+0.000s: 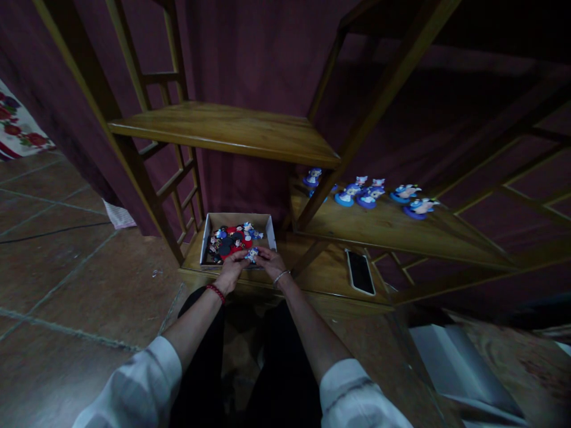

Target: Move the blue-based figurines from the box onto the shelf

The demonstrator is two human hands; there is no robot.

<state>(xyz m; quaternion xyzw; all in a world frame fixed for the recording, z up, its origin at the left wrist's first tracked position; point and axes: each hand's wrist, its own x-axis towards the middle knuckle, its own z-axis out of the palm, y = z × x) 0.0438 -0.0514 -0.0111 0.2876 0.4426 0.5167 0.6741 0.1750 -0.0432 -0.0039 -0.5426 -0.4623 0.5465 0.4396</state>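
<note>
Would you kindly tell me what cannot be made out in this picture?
- Head view, small figure between left hand and right hand: mostly covered by fingers, too small to identify.
- Head view, pieces in the box: dim and too small to tell apart.
- Head view, white object: cut off by the bottom edge.

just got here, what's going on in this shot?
A person faces a wooden shelf unit. Their left hand and right hand together hold a small figurine at the near edge of an open box filled with more small toys. The box sits on the bottom shelf, with a phone lying flat to its right. On the middle shelf stands a row of blue-based figurines.
</note>
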